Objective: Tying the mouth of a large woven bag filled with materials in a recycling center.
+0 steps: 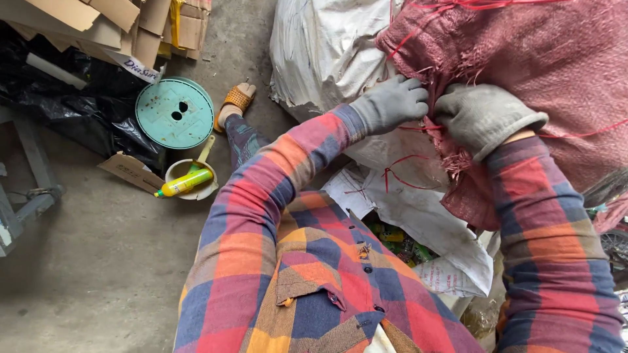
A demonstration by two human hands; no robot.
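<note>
Both my hands wear grey work gloves and meet at the frayed edge of a big red woven sack (536,59) in the upper right. My left hand (391,101) pinches the sack's edge with closed fingers. My right hand (481,116) grips the same edge just to the right. Loose red threads (399,171) hang from the seam over a white woven sack (418,196) beneath. My plaid sleeves and shirt fill the lower frame.
A second white sack (320,52) leans behind. On the concrete floor to the left sit a teal round spool (175,112), a small pan holding a yellow bottle (185,183), black plastic sheeting (78,98) and stacked cardboard (111,23). My sandalled foot (235,101) stands near the spool.
</note>
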